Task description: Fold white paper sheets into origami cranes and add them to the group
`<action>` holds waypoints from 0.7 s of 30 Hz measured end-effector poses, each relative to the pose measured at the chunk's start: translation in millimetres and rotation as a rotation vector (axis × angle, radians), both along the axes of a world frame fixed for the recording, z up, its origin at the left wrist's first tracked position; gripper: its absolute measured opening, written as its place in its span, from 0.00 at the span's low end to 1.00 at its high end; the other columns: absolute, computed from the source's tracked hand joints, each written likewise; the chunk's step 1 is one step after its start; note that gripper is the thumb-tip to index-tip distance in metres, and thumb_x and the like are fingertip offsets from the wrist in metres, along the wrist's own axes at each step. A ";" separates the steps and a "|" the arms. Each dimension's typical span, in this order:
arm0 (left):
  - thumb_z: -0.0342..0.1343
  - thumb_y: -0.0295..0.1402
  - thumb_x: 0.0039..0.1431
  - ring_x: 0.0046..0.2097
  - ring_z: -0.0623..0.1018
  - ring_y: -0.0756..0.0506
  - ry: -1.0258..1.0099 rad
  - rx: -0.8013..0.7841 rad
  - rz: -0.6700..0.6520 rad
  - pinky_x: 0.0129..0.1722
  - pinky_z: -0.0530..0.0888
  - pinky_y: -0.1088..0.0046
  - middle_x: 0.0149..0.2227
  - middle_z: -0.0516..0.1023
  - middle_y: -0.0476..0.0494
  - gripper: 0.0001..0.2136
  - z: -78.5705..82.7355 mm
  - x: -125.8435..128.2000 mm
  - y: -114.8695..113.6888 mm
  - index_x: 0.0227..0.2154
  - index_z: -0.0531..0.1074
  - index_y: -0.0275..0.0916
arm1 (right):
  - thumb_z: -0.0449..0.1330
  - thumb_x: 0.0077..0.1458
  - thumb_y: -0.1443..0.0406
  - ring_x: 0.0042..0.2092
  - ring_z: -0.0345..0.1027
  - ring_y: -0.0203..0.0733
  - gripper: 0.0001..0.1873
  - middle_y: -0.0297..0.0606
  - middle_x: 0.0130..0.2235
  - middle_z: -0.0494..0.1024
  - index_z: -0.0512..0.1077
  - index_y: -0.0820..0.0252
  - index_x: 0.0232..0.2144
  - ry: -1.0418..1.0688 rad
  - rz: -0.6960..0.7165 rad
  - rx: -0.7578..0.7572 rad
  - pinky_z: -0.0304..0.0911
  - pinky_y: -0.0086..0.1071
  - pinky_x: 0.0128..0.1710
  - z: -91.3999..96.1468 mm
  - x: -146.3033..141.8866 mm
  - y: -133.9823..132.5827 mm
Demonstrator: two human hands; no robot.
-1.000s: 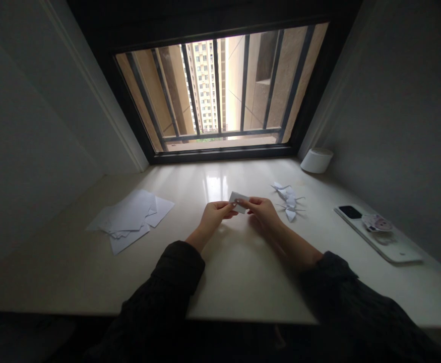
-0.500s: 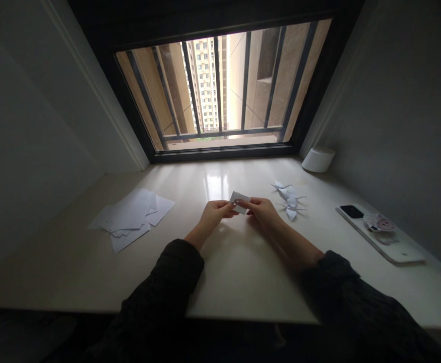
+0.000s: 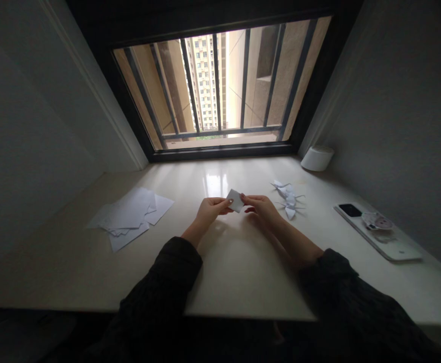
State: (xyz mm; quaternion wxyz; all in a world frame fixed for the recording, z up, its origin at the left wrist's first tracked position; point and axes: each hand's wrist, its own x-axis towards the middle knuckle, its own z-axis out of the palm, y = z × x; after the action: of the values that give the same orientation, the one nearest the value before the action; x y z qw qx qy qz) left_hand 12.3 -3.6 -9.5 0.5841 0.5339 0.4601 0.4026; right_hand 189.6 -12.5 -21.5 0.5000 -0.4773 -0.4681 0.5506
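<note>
My left hand [image 3: 209, 210] and my right hand [image 3: 262, 207] meet above the middle of a pale glossy tabletop [image 3: 243, 262]. Both pinch a small folded piece of white paper [image 3: 236, 200] between thumb and fingers, the left at its lower left edge, the right at its right edge. The paper is held just off the surface, tilted with one corner up. Dark sleeves cover both forearms.
A loose pile of white paper sheets [image 3: 131, 218] lies to the left. Several small folded paper figures [image 3: 289, 198] sit right of my hands. A white phone with a sticker [image 3: 377, 231] lies at the right, a white round container [image 3: 317, 158] in the back corner. A barred window [image 3: 220, 85] faces me.
The folded paper has turned so one corner points up, and my left fingers have shifted along its lower edge. Both hands stay in place.
</note>
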 end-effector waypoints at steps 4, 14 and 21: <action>0.63 0.43 0.46 0.34 0.80 0.45 0.015 -0.004 -0.013 0.38 0.73 0.70 0.31 0.81 0.37 0.18 0.4 -0.1 0.9 0.33 0.79 0.32 | 0.66 0.40 0.49 0.30 0.67 0.39 0.21 0.41 0.28 0.78 0.79 0.61 0.25 0.036 -0.010 -0.020 0.59 0.31 0.29 1.5 -0.9 0.0; 0.55 0.44 0.54 0.35 0.80 0.43 0.306 0.133 -0.219 0.27 0.70 0.75 0.34 0.81 0.35 0.17 1.5 -1.2 -0.1 0.31 0.78 0.33 | 0.63 0.42 0.48 0.27 0.65 0.38 0.22 0.38 0.24 0.77 0.78 0.62 0.25 -0.207 -0.218 0.165 0.59 0.32 0.28 0.6 -1.9 0.6; 0.56 0.43 0.53 0.33 0.79 0.45 0.276 0.242 -0.007 0.29 0.71 0.74 0.28 0.80 0.40 0.16 -2.9 0.2 1.5 0.31 0.79 0.34 | 0.62 0.45 0.49 0.29 0.68 0.41 0.20 0.38 0.25 0.78 0.78 0.61 0.24 -0.381 -0.220 0.255 0.60 0.32 0.31 0.5 -1.4 1.2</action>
State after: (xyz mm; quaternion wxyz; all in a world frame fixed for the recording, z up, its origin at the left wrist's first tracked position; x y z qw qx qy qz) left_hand 12.5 -2.1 -12.4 0.4484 0.6521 0.4821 0.3759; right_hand 188.2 -11.3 -21.0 0.5157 -0.5536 -0.5649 0.3294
